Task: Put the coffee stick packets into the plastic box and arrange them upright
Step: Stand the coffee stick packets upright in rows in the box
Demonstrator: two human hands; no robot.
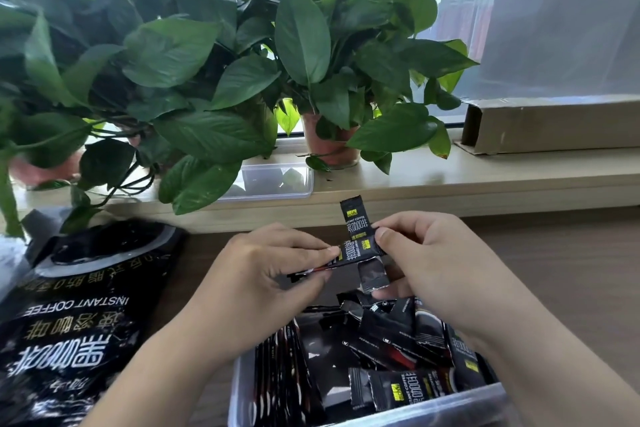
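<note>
The clear plastic box [239, 392] sits at the bottom centre, holding several black coffee stick packets [398, 388]; some stand upright along its left side, others lie jumbled. Above the box, my left hand [263, 270] pinches one black packet [346, 258] lying crosswise. My right hand [433, 263] holds a second packet [356, 218] that points upward and crosses behind the first. The two packets form a cross between my fingertips.
A large black instant coffee bag [79, 315] lies open on the wooden table at left. The box's clear lid [273, 182] rests on the windowsill under potted plants [311, 45]. A long cardboard box [554, 125] lies on the sill at right.
</note>
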